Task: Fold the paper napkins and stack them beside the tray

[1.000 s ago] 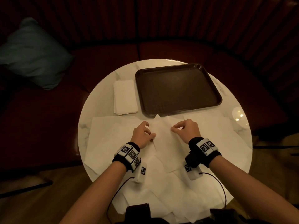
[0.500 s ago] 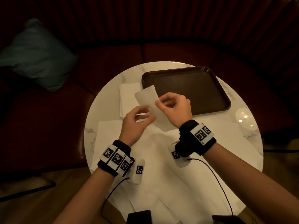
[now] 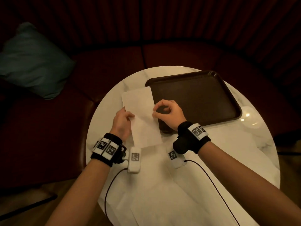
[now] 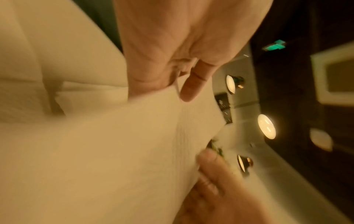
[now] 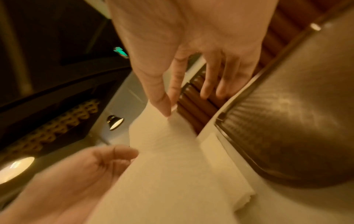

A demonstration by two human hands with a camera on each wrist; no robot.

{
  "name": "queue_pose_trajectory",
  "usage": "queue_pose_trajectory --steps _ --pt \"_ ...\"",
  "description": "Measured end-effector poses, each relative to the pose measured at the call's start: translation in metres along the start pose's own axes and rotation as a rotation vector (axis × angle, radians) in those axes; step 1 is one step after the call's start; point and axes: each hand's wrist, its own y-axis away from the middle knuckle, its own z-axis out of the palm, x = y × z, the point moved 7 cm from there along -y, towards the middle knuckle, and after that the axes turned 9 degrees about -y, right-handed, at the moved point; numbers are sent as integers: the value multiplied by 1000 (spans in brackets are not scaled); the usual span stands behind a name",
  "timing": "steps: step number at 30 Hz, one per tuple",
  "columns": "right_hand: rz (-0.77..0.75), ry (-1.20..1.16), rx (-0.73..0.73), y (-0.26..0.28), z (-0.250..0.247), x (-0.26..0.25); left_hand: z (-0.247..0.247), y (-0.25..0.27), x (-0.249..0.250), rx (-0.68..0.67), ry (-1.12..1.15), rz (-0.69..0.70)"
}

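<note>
A folded white napkin (image 3: 141,118) hangs just above the round marble table (image 3: 105,111), at the left edge of the dark brown tray (image 3: 195,98). My left hand (image 3: 130,118) pinches its left edge. My right hand (image 3: 154,111) pinches its right edge between thumb and forefinger, the other fingers spread. In the right wrist view the napkin (image 5: 168,166) hangs over a stack of folded napkins (image 5: 216,150) next to the tray (image 5: 287,136). The left wrist view shows my thumb (image 4: 191,87) on the napkin (image 4: 124,144). The head view hides the stack.
Several unfolded napkins (image 3: 162,193) overlap on the near half of the table, under my wrists and cables. A pale round patch with bright glints (image 3: 247,116) lies on the table right of the tray. A dark red sofa with a teal cushion (image 3: 32,62) curves behind.
Both hands have lifted the folded napkin off the sheets in front of the tray and carried it forward and left, to the tray's left edge. It now hangs flatter and lower than half a second ago.
</note>
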Motion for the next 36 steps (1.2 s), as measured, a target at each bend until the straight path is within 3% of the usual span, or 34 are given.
queue_pose_trajectory --steps 2,4,8,12,17,24,29,32,36 --pt "40 -178 -102 -11 9 7 -6 -15 -2 -39 93 -94" --pt "104 -287 -174 -20 18 12 -8 -29 5 -71 50 -77" --pt "164 -261 -165 -49 32 21 -14 -56 15 -34 -121 -30" --pt "216 -179 -111 -82 37 33 -30 -78 25 -7 -366 53" --pt "265 -43 -169 -105 48 43 -40 -98 25 88 -768 188" --pt "206 270 -221 -115 64 54 -51 -112 3 175 -893 187" --pt "147 553 -327 -116 73 53 -46 -111 -2 175 -1131 226" --pt "149 547 -354 -108 63 44 -42 -103 1 194 -1260 222" --pt "98 380 -265 -71 26 24 -35 -72 13 176 -1308 271"
